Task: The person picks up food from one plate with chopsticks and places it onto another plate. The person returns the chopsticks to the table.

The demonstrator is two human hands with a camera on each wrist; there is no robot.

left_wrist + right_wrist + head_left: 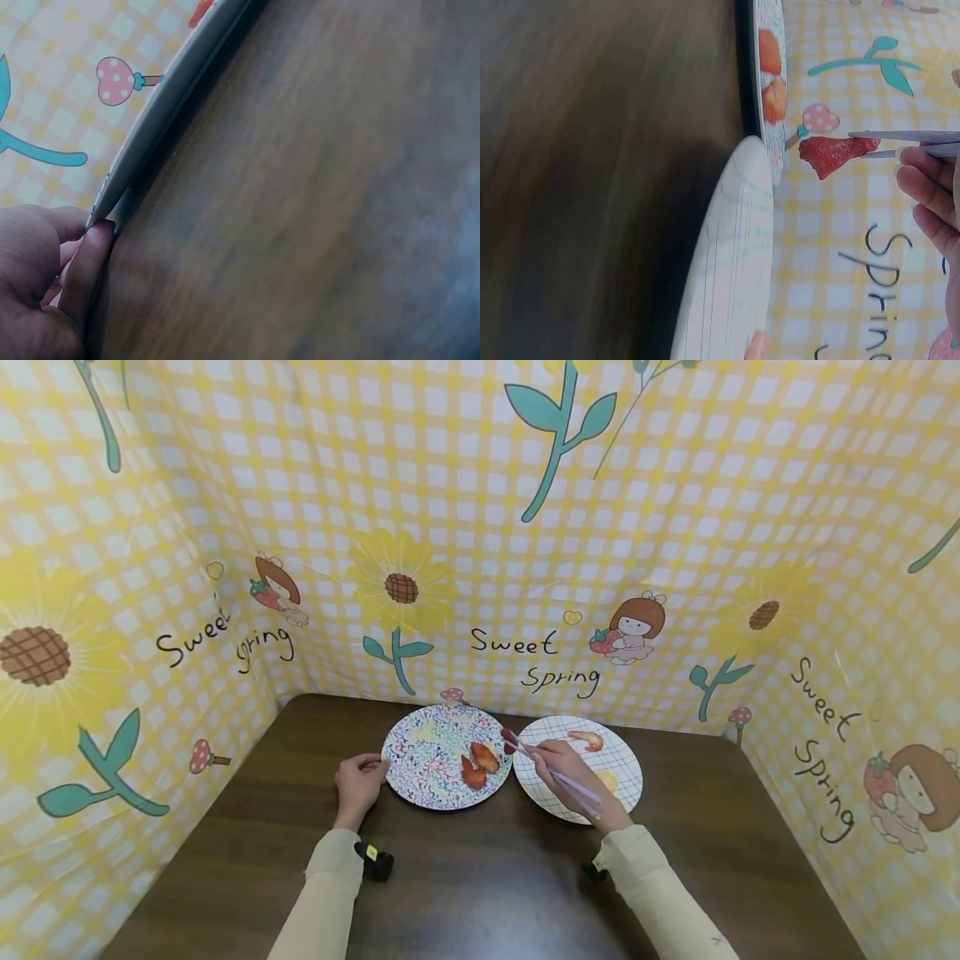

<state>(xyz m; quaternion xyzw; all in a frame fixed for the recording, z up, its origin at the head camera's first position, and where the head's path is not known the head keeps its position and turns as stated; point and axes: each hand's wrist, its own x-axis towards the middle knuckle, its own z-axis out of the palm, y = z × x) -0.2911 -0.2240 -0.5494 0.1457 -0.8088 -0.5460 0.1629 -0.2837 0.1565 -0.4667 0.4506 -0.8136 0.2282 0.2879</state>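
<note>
The left hand [360, 783] pinches the left edge of a round plate with a colourful speckled pattern [423, 752]; in the left wrist view its thumb and a finger [88, 259] hold the rim. Two reddish-orange food pieces [484, 757] lie on that plate's right part. The right hand [564, 770] grips light purple chopsticks [576, 789], their tips closed on a dark red food piece [829, 154] held up near where the two plates meet. Below the right hand lies a white plate with a grid of lines [547, 727], bearing a shrimp [587, 741] and a yellow piece [606, 780] partly hidden by the hand.
Both plates stand side by side near the back of a dark wooden table [465, 877]. A yellow-checked cloth [480, 568] with printed flowers and words rises behind the table and on both sides. Dark devices are strapped at both wrists.
</note>
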